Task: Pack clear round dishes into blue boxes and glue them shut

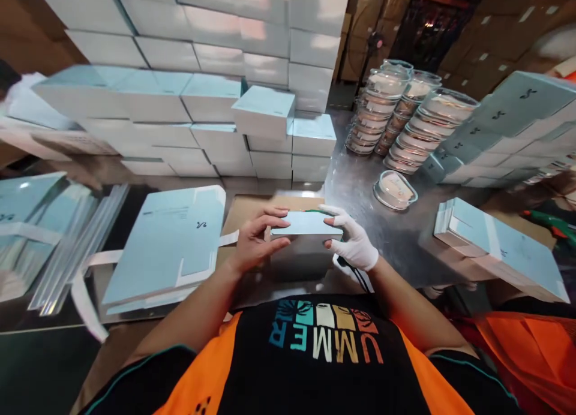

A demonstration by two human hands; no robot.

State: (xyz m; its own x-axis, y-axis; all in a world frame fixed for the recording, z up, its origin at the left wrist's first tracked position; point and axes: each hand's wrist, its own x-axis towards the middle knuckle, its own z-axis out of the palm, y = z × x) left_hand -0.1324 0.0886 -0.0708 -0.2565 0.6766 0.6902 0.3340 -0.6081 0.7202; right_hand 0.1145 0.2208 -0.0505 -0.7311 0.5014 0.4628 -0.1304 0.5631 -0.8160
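Observation:
Between my two hands is a pale blue cardboard box [308, 223], its narrow top face turned up and its grey front side toward me. My bare left hand [258, 238] grips its left end, fingers over the top edge and thumb on the near side. On the opposite end, my right hand [355, 238], in a white glove with bare fingertips, is closed the same way. Under and behind the box lies a piece of brown cardboard [243, 214]. A bundle of flat pale blue cartons [173, 235] with a loose white band rests left of my left hand.
Stacked white and blue boxes [265, 112] form a wall at the back. Clear round containers [373, 109] stand in columns at back right, with one container [395, 190] apart on the metal table [355, 175]. More flat cartons [504, 241] lie right, near a person in orange [531, 349].

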